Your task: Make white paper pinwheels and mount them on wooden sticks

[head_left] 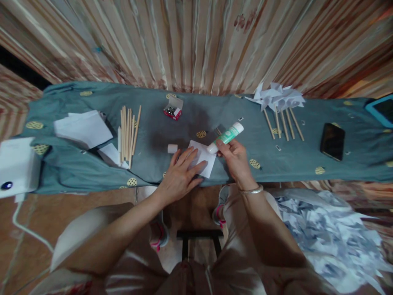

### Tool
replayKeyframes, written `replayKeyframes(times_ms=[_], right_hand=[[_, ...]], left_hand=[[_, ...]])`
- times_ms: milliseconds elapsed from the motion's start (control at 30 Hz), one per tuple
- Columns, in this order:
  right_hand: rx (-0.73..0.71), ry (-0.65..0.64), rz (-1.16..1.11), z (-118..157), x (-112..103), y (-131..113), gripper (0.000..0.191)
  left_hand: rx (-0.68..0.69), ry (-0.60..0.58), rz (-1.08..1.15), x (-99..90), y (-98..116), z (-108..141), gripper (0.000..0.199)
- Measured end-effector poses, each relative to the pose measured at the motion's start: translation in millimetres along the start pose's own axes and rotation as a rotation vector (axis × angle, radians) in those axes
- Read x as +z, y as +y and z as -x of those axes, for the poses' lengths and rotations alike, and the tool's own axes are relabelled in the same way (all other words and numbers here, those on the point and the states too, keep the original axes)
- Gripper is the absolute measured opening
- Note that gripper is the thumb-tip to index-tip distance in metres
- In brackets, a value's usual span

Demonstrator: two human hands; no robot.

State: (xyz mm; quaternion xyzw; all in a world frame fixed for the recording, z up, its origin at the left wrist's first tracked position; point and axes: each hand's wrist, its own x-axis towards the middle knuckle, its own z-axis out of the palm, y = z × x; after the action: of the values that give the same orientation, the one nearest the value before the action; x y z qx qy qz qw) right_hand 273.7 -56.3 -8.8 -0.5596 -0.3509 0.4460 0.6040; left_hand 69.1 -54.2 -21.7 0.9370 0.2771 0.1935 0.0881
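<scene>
My right hand (235, 157) is closed round a green and white glue stick (230, 134), whose lower end meets a small white paper square (208, 164). My left hand (184, 174) lies flat with spread fingers on the left part of that paper, covering some of it. Just left of the paper lies a white glue stick cap (172, 148). Farther back stands an opened small red box (173, 108) with shiny metal bits inside, too small to name surely. Several wooden sticks (127, 133) lie side by side to the left.
White paper sheets (82, 127) lie at the left, near a white device (18, 166) with a cable. Paper pinwheels (279, 98) on sticks, a phone (333, 141) and a blue-edged tablet (382, 110) are at the right. Below right is a heap of folded paper (334, 237).
</scene>
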Motion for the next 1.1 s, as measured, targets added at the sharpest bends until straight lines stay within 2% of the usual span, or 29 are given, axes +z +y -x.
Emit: replayKeyframes(times_ms=[167, 267, 367, 867, 1100], right_hand=[[-0.097, -0.090, 0.344, 3.1, -0.5, 15.6, 0.041], [-0.149, -0.107, 0.531, 3.9, -0.6, 18.0, 0.040], [-0.188, -0.123, 0.626, 4.0, -0.9, 16.7, 0.040], [-0.243, -0.108, 0.843, 5.1, 5.3, 13.9, 0.040], [-0.281, -0.109, 0.802, 7.2, 8.5, 16.3, 0.040]], left_hand=[[-0.025, -0.135, -0.043, 7.3, 2.4, 5.9, 0.052], [-0.033, -0.153, -0.041, 9.4, 1.0, 5.6, 0.053], [-0.032, -0.155, -0.029, 10.0, 0.7, 4.9, 0.053], [-0.035, -0.154, 0.009, 12.1, -0.2, 5.6, 0.055], [-0.051, -0.156, 0.045, 11.8, 0.2, 4.9, 0.056]])
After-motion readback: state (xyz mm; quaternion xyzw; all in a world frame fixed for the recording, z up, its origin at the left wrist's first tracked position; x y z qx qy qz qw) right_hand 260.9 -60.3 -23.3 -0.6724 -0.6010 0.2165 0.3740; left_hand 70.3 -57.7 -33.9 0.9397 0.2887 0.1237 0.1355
